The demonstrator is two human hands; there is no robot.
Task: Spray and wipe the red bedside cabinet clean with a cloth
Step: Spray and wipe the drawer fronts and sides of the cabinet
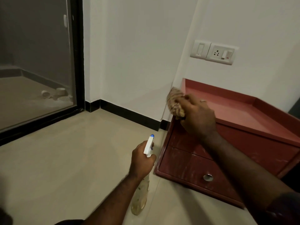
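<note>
cloth (176,103) blurred, cabinet (259,148) cut off at right edge

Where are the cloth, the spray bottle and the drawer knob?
cloth (176,101): head view, on the bunched striped fabric at the cabinet's top corner.
spray bottle (141,198): head view, on the clear lower body.
drawer knob (208,177): head view, on the round metal face.

No text, brand, number or sign is showing legibly anywhere. The spray bottle (142,195), just left of the red bedside cabinet (243,111), is showing a clear, blurred body whose markings cannot be made out. The switch plate (214,52) on the wall above the cabinet is showing only a tiny red mark on one rocker, too small to read.
</note>
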